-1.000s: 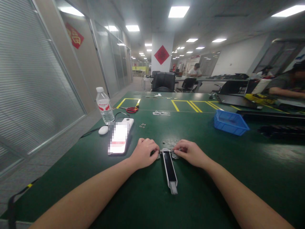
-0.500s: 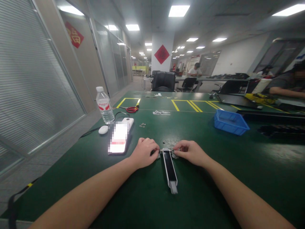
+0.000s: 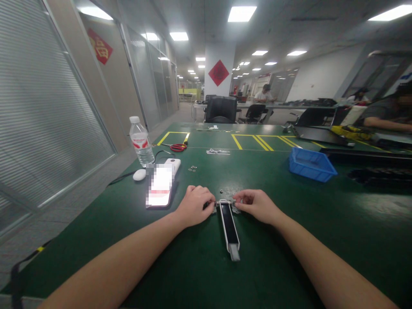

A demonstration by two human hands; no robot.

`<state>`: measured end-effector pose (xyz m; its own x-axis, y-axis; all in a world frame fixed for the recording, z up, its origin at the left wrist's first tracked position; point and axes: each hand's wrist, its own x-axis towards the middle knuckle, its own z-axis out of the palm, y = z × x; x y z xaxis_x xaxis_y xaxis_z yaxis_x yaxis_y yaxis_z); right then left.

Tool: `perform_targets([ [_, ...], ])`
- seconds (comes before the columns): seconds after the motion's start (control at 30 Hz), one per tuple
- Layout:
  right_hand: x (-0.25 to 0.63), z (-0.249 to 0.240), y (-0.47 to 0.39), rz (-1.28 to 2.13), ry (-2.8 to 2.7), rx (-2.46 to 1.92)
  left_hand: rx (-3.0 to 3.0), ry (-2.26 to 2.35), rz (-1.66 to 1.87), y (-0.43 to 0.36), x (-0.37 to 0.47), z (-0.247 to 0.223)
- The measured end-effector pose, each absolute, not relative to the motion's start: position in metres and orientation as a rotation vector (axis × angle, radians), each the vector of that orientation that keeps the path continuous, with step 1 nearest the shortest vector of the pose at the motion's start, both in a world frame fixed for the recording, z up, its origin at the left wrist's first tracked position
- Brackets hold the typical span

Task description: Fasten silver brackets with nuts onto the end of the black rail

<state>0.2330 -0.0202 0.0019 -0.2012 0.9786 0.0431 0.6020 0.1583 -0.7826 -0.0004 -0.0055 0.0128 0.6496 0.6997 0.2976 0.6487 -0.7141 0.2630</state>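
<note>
A long narrow metal part with a black inner strip [image 3: 230, 227] lies on the green table [image 3: 289, 223], pointing toward me. My left hand [image 3: 195, 205] pinches its far end from the left. My right hand [image 3: 257, 205] pinches the same end from the right, fingertips on a small metal bracket [image 3: 234, 209]. A tiny dark nut [image 3: 222, 191] rests just beyond the part.
A lit phone [image 3: 160, 189], white mouse [image 3: 139, 175] and water bottle [image 3: 140, 142] stand at left. Red scissors [image 3: 177, 147] and small metal pieces [image 3: 217, 151] lie farther back. A blue bin [image 3: 309, 165] sits at right. People sit at distant tables.
My right hand's fingertips have shifted slightly at the part's end. Otherwise the hands and the part stay where they were.
</note>
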Motion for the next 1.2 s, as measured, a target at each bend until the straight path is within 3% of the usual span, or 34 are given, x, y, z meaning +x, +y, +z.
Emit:
perform_targets([
  [0.47,0.2301,0.002,-0.0195,0.912,-1.853,-1.524,2.726,1.111,0.58,-0.0044,-0.0005,0.0115],
  [1.2,0.2339,0.0029,-0.022,0.662,-2.051,-1.49,2.717,1.113,0.566,-0.0058,0.0004,0.014],
])
